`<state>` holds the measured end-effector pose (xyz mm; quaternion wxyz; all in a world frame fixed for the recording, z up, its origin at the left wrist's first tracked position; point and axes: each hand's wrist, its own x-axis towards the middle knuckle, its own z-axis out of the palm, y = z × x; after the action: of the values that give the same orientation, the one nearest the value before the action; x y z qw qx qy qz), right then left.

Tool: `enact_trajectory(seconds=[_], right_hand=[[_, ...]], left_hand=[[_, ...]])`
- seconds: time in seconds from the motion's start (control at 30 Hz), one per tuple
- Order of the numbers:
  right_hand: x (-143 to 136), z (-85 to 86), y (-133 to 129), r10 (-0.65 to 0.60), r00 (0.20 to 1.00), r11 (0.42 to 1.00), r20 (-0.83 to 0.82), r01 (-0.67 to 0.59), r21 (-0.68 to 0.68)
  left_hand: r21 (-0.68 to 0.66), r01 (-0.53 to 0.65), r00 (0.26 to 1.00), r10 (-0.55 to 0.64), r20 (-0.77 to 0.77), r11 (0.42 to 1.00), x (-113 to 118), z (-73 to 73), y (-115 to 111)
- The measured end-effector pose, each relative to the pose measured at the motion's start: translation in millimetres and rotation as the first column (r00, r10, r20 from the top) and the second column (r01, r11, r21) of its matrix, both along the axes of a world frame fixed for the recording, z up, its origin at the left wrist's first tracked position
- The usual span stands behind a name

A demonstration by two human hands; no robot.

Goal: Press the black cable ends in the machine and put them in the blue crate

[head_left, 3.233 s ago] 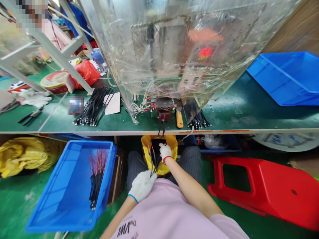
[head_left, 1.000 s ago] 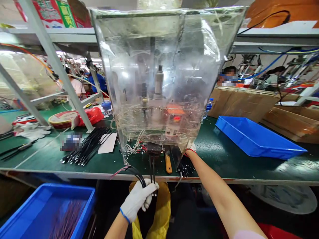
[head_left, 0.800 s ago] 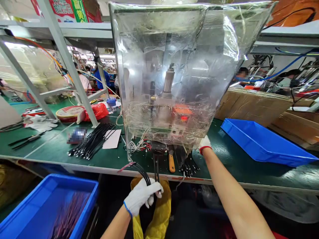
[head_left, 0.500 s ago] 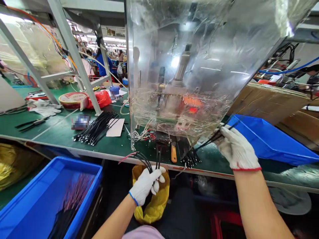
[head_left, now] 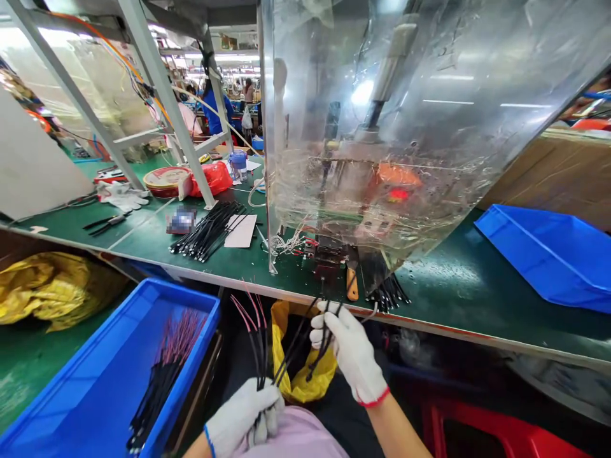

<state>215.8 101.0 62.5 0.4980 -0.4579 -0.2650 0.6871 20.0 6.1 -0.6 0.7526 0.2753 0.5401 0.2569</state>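
Note:
My left hand (head_left: pixel 251 413), in a white glove with a blue cuff, is closed around several black cables (head_left: pixel 260 350) whose pink wire ends point up. Higher and to the right, my right hand (head_left: pixel 352 350), gloved with a red cuff, pinches more black cables (head_left: pixel 326 346) that bend down below its fingers. Black strands run between the two hands. Just beyond the right hand, at the bench edge, sits a small dark fixture (head_left: pixel 329 257) with red and white wires. An orange-handled tool (head_left: pixel 352 284) lies beside it.
A clear plastic guard (head_left: pixel 305 184) hangs over the machine. Cable bundles lie on the green bench at left (head_left: pixel 207 232) and under the guard (head_left: pixel 390 294). A blue bin (head_left: pixel 109 337) at lower left holds pink-ended cables. A yellow bag (head_left: pixel 305 385) hangs below; a blue tray (head_left: pixel 548 254) sits right.
My right hand has come from the far right, near the blue tray, to the middle in front of the fixture. My left hand has drawn down and left, away from the fixture, with its cables.

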Motion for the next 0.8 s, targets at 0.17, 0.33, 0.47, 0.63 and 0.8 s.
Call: enact_trajectory(seconds=[0.17,0.33,0.47,0.63,0.8], right_hand=[[-12.1,-23.9,11.5,0.101,0.991,0.987,-0.084,-0.110,-0.119],[-9.8,10.3,34.3,0.054,0.992,0.997,0.110,-0.060,0.046],[-10.3,22.2,40.1,0.049,0.993,0.993,0.105,-0.060,0.101],[-10.4,10.4,34.8,0.109,0.987,0.994,-0.118,-0.111,-0.012],[-4.8,-8.9,23.8,0.184,0.973,0.975,-0.140,-0.199,-0.102]], left_hand=[[-0.172,-0.234,0.876,0.285,0.390,0.957,16.9,-5.5,12.4],[-0.128,-0.310,0.880,0.335,0.337,0.942,54.7,9.0,42.4],[-0.098,-0.208,0.880,0.230,0.417,0.973,59.7,20.3,48.3],[-0.110,-0.173,0.871,0.205,0.446,0.979,48.5,32.9,38.6],[-0.166,-0.268,0.842,0.314,0.439,0.949,50.7,37.5,36.1]])
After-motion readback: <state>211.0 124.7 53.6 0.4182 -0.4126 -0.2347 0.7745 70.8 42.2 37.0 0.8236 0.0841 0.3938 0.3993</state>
